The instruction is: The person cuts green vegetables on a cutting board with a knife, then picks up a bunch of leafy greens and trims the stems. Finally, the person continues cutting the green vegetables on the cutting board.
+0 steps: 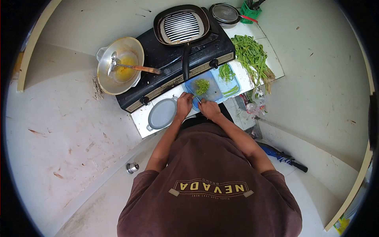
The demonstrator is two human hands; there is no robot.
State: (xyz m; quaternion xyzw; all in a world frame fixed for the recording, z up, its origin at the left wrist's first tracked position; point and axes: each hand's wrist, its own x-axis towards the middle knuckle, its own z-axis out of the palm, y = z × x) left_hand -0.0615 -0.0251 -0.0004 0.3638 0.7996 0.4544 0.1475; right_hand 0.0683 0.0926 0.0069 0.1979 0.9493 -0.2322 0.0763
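My right hand is closed around the handle of a knife, whose thin blade slants over the near left part of a blue cutting board. Close beside the blade, my left hand rests with its fingers drawn together at the board's near edge; what they pinch is too small to make out. A heap of chopped greens lies on the board just beyond the knife. Farther right on the board are a small pile of leaves and some cut stems.
Behind the board stands a black gas stove with a square grill pan and a pot holding a ladle. Leafy greens lie right. A grey oval dish sits left. Strainers are at the back.
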